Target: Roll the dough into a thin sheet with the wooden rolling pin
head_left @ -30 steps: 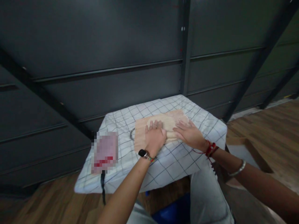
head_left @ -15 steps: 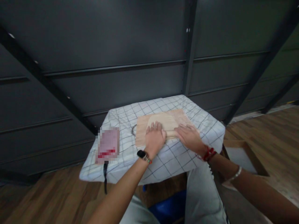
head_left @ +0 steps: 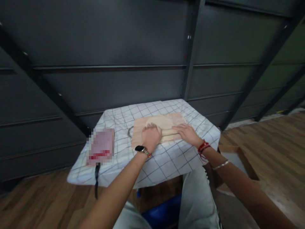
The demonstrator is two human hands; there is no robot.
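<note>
A pale wooden rolling pin lies across a flattened sheet of dough on a light wooden board. My left hand is over the pin's left end, its fingers curled down around it. On the right end rests my right hand, its fingers laid over the pin; its underside is hidden. Dough shows beyond the pin, and a narrow strip of it on the near side. At the board's left edge is a curved metal handle.
A white checked cloth covers the small table. On its left lies a blurred-out pinkish item with a black strap hanging over the edge. Dark panels stand behind. A cardboard box is on the floor at right.
The fingers of my left hand have gone from stretched forward to curled over the pin. The pin has moved slightly away from me on the dough. The camera view has shifted a little.
</note>
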